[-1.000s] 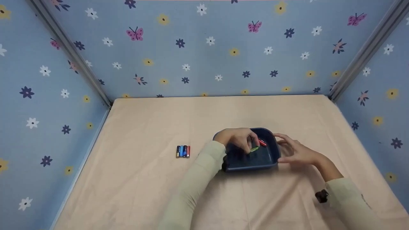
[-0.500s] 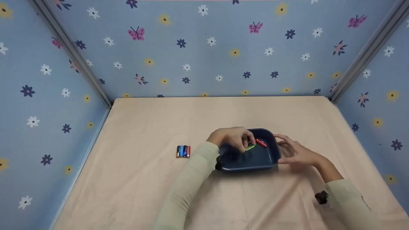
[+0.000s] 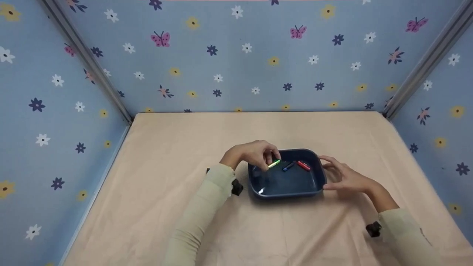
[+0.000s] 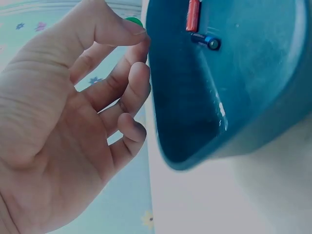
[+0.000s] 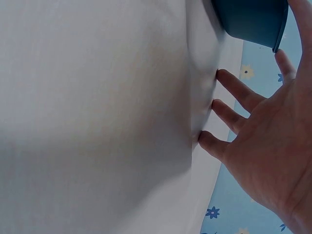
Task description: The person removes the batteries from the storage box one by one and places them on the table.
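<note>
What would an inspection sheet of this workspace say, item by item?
Surface: beige cloth, creased near the front right.
Job's things: dark-blue rounded rectangular box, plastic-looking; inside lie a red cylindrical battery and a blue-and-black cylindrical battery; a shiny green cylindrical battery is in hand.
Clutter: nothing certain; a small dark sliver beside the pale-green left sleeve is too hidden to identify.
Hands: left hand pinches the green battery; right hand spreads its fingers at the box's right end, touching it.
Cables: nothing seen.
Surroundings: light-blue panels printed with flowers and butterflies; grey corner posts.
</note>
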`<state>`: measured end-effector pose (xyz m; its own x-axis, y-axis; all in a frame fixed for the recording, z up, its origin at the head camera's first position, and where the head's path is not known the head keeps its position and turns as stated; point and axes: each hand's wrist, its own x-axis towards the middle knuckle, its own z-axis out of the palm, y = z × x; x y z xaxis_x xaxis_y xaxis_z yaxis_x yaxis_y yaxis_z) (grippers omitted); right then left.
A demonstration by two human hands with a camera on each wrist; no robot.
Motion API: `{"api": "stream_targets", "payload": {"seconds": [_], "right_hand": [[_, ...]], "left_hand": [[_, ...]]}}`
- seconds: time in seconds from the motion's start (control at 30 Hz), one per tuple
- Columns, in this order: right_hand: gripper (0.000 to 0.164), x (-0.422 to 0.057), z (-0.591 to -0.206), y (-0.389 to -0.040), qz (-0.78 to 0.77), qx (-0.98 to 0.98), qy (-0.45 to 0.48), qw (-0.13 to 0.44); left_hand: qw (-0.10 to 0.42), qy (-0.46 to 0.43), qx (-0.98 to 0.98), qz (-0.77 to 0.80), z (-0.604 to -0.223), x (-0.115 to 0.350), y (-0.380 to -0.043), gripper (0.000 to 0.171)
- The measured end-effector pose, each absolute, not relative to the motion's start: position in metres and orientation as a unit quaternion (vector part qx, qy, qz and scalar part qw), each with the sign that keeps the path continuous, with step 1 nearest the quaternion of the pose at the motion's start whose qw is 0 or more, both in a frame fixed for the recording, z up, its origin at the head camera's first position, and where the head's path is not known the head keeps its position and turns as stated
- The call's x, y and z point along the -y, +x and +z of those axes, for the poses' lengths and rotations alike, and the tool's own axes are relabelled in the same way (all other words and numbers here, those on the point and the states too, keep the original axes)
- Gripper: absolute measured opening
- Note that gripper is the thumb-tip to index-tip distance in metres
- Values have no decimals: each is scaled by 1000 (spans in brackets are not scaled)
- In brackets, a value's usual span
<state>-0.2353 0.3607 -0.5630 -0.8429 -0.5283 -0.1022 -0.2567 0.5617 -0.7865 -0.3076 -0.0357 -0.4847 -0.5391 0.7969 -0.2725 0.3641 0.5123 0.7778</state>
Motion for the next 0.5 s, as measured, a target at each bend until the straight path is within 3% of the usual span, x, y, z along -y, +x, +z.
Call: {"api": "stream_targets", "payload": {"seconds": [0.5], "right_hand": [[99, -361, -564, -237, -404, -871, -226, 162]], "left_hand": [[256, 315, -837, 367, -482, 113, -295, 55]]}}
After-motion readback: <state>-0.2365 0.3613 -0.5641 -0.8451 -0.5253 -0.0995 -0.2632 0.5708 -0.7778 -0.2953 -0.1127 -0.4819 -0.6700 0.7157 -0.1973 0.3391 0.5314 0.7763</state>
